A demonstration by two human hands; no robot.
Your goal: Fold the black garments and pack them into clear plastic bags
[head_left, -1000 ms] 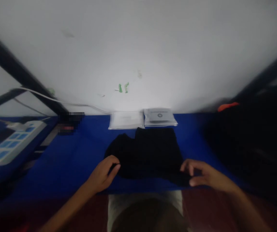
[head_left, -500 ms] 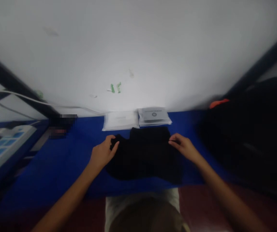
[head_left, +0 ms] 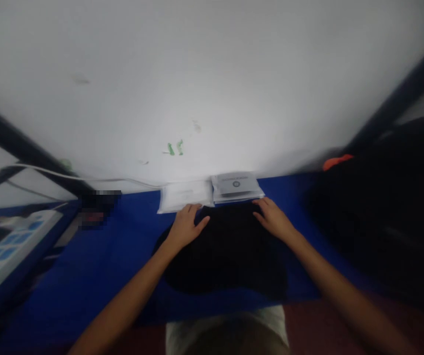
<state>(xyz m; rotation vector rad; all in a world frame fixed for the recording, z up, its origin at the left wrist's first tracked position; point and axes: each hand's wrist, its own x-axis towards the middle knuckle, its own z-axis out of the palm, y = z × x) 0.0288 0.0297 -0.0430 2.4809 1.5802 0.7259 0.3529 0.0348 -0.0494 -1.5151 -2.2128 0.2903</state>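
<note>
A black cloth garment point(head_left: 230, 256) lies spread on the blue tabletop point(head_left: 123, 256) in front of me; its dark folds are hard to make out. My left hand point(head_left: 186, 228) rests on its upper left corner, thumb and fingers apart. At the upper right corner, my right hand point(head_left: 273, 217) touches the edge, with a gap between thumb and fingers. Just beyond the garment's far edge lie two flat packages, a white plastic one point(head_left: 182, 195) on the left and a clear one with grey contents and a round dark mark point(head_left: 237, 186) on the right.
A power strip point(head_left: 8, 249) with blue sockets lies at the left. A white cable point(head_left: 86, 177) runs along the white wall point(head_left: 226, 88). A large black mass point(head_left: 389, 222), its kind unclear, fills the right side, with an orange item point(head_left: 337, 161) by it.
Both hands have moved to the garment's far corners, the left going right and the right slightly up. Their pinched fingers have spread. The camera view has tilted up a little.
</note>
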